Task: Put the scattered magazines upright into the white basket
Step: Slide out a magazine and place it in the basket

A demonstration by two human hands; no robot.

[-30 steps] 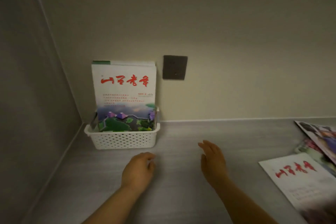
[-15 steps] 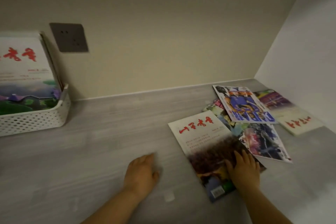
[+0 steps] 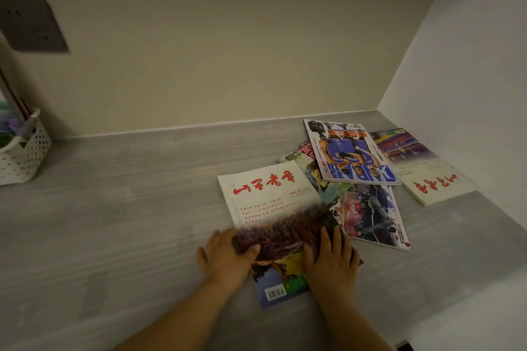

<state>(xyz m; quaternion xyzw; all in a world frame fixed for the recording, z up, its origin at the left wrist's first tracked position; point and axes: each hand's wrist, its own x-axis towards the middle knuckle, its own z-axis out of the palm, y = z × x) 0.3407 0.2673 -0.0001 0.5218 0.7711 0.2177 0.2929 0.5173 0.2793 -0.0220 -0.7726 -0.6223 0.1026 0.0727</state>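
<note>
Head view: right of the white basket [image 3: 25,157], the left hand [image 3: 228,258] pinches the left edge of the nearest magazine [image 3: 271,199], the right hand [image 3: 332,261] lays its fingers [image 3: 328,236] flat on it; likely light, floppy, slick, so grip both edges.

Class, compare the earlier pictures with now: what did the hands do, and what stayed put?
The left hand moved right and now grips the left edge of the white magazine with red title characters; the right hand stays flat on it. The other scattered magazines and white perforated basket stayed put.
</note>
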